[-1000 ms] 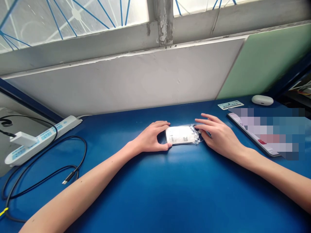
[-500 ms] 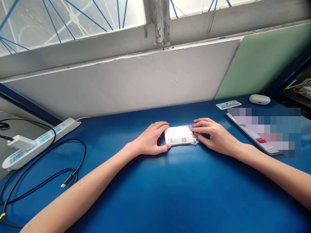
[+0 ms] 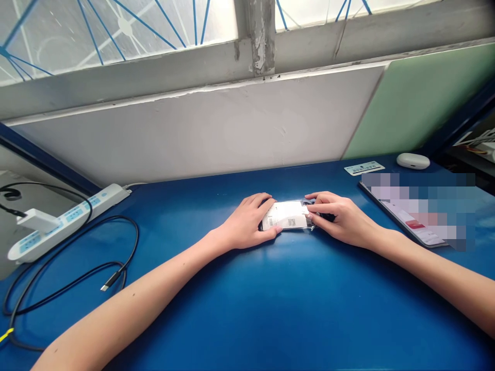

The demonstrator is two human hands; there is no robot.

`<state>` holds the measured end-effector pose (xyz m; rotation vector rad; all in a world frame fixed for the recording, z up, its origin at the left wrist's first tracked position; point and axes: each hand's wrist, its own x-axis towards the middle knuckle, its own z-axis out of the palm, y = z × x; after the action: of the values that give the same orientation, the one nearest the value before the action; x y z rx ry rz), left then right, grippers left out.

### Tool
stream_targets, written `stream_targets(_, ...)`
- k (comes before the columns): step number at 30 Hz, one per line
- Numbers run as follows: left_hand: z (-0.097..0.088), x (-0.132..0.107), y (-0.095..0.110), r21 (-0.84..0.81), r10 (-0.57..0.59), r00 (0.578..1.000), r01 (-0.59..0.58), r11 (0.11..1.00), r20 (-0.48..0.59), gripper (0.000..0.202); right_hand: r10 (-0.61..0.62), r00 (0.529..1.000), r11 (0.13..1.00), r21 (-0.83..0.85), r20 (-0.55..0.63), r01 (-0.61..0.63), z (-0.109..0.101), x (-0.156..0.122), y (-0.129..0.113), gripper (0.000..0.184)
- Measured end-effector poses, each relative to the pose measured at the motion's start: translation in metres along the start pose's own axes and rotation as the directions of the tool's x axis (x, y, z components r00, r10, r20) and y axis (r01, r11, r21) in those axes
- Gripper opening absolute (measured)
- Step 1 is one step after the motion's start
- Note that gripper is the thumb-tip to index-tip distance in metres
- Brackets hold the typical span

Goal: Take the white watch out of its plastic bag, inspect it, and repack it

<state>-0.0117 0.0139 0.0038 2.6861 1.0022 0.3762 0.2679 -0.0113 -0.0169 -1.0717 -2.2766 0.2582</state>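
A small clear plastic packet with a white printed label [image 3: 288, 212] lies flat on the blue table [image 3: 247, 304]. The label carries a square code. My left hand [image 3: 247, 222] is closed round the packet's left end, thumb along the near edge and fingers at the far edge. At the right end, my right hand [image 3: 340, 216] pinches the shiny loose plastic between thumb and fingers. What is inside the packet cannot be made out.
Left on the table are a white power strip [image 3: 98, 203], a plugged-in white adapter [image 3: 38, 220] and a coiled black cable [image 3: 112, 281]. Right stand a tablet-like device [image 3: 413, 225], partly pixelated, a printed card [image 3: 364, 168] and a white oval case [image 3: 413, 161]. A wall [image 3: 216, 134] borders the back.
My left hand has slid slightly further over the packet's left end, its thumb now overlapping the near edge more. The right hand stays at the right end. The view has shifted slightly.
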Motion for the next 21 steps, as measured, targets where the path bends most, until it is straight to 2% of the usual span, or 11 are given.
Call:
stream_targets(8,0.0007,-0.0004,-0.0048,-0.014,-0.006,1.000,0.006,1.000,0.031,0.081,0.083,0.996,0.993,0.077,0.043,-0.087,0.0007,0.0005,0.0015,0.019)
stream_targets(14,-0.0017,0.0005,-0.0014,0.029,-0.020,0.998,0.018,0.999,0.065,0.078,0.061,0.998,0.993,0.103,0.027,-0.064,0.0020,0.0023,0.0035,0.015)
stream_targets(21,0.0007,-0.0008,-0.0021,-0.001,-0.035,0.999,0.035,0.999,0.025,0.073,-0.014,1.000,0.999,0.045,-0.018,0.014,0.0059,-0.0006,-0.0006,0.009)
